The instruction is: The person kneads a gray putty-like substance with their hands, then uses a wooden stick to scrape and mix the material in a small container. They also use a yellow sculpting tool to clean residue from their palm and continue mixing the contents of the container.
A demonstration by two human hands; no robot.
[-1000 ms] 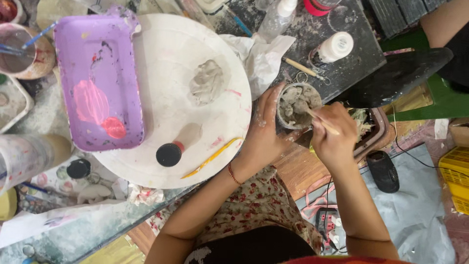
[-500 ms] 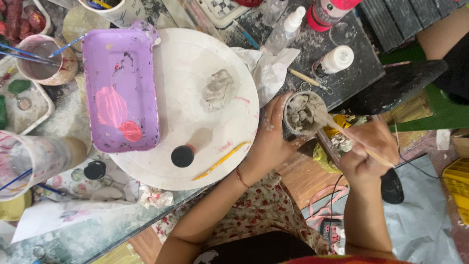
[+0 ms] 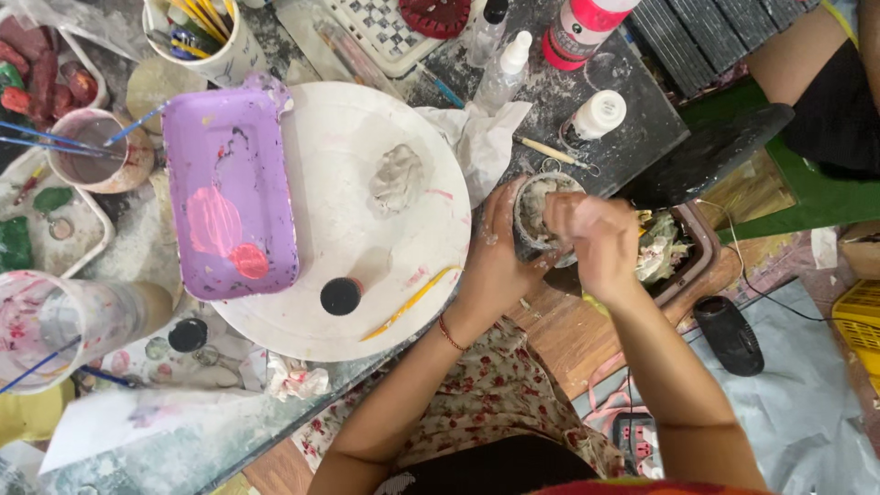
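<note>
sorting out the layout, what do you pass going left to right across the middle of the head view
purple tray → grey clay lump on the round white board → left hand gripping the small clay-filled cup → right hand reaching into it → brown tray of scraps

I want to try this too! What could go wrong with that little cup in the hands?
The small cup is held past the round white board, gripped by the left hand while the right hand digs inside. It might slip and spill onto the flowered lap below. Messy fingers could also smear the crumpled tissue nearby.
</note>
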